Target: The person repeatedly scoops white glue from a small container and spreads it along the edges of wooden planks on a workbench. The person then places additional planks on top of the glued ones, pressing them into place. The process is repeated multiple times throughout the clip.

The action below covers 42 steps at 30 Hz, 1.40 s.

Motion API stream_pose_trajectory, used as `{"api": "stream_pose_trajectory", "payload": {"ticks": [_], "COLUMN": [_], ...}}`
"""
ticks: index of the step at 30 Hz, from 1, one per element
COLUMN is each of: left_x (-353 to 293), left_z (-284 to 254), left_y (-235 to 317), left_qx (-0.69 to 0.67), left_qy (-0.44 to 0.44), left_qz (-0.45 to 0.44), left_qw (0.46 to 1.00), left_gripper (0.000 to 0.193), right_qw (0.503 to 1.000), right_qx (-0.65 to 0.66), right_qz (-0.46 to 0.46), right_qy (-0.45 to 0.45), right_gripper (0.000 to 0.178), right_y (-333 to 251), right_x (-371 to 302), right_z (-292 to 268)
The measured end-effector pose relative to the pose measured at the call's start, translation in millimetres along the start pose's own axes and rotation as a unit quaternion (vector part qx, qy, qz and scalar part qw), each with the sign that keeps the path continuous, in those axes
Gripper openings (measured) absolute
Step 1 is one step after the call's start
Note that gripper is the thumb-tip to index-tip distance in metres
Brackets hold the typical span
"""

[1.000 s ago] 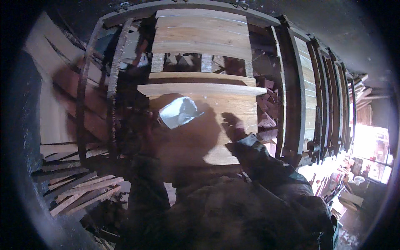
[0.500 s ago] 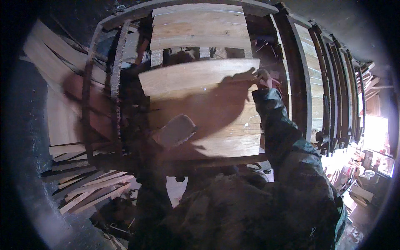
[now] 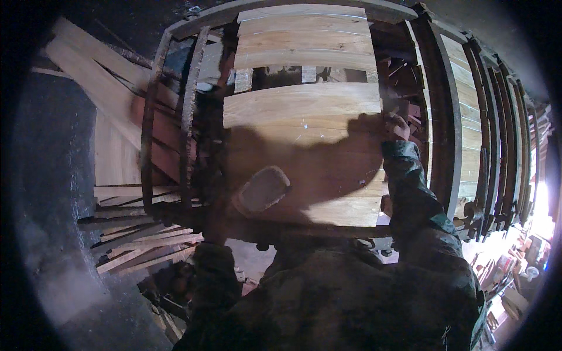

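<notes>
Several pale wooden boards [image 3: 345, 212] lie edge to edge before me, crossed by my broad shadow. At the far side of this group is a wide board [image 3: 301, 98] with a slightly bowed far edge. My right hand [image 3: 397, 126] is at the right ends of the boards, its fingers curled; whether they grip an edge is unclear. My left hand [image 3: 225, 212] is in deep shadow at the near left. It appears closed on a pale, rounded paddle-shaped thing [image 3: 264, 189] above the boards. Its exact kind cannot be made out.
Beyond a gap showing supports, another group of boards [image 3: 304, 42] lies on the dark frame [image 3: 157, 123]. Similar frames [image 3: 489, 134] stand on the right. Long planks [image 3: 93, 82] lean at the left, above a pile of wood strips [image 3: 146, 248].
The wide far board has gone from raised and skewed to lying in line with the others. My right hand has drawn slightly nearer along the right ends. The whole view has shifted.
</notes>
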<state>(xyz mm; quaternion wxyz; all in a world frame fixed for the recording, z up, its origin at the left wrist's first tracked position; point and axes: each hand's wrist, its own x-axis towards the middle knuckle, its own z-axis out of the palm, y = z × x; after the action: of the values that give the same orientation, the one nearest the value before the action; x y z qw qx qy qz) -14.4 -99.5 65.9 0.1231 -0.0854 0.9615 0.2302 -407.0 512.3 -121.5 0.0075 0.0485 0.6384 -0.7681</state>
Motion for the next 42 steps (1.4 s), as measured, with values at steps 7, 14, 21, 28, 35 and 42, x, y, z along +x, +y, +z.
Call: {"api": "stream_pose_trajectory", "payload": {"ticks": [7,14,21,28,35,42], "left_x": [145.4,290.9,376.6,349.0,301.7,252.0], "left_z": [-56.5,-39.2,-21.0,-47.7,-68.1,-36.0], "left_y": [-15.2,-61.5,-71.1,-46.6,-24.2,-33.7], "left_qx": [-0.094,-0.056,-0.078,-0.207,-0.441,-0.237], "left_qy": [0.037,0.054,-0.023,0.116,0.068,0.062], "left_qz": [0.005,0.006,0.0,0.034,0.025,-0.003], "left_qw": [0.995,0.997,0.997,0.971,0.894,0.97], "left_gripper": [0.055,0.049,0.027,0.034,0.052,0.05], "right_qw": [0.966,0.87,0.929,0.916,0.965,0.99], "right_qx": [-0.253,-0.492,-0.371,-0.39,-0.261,0.055], "right_qz": [-0.011,-0.036,-0.017,-0.089,-0.007,0.059], "right_qy": [0.043,-0.024,0.002,0.023,0.002,0.119], "right_gripper": [0.027,0.029,0.028,0.031,0.043,0.037], "right_y": [-36.9,-97.0,-60.7,-72.3,-94.5,-34.1], "right_x": [-11.7,25.2,52.5,15.3,-90.6,-151.5], "right_z": [1.6,58.3,71.6,56.7,27.1,16.9]}}
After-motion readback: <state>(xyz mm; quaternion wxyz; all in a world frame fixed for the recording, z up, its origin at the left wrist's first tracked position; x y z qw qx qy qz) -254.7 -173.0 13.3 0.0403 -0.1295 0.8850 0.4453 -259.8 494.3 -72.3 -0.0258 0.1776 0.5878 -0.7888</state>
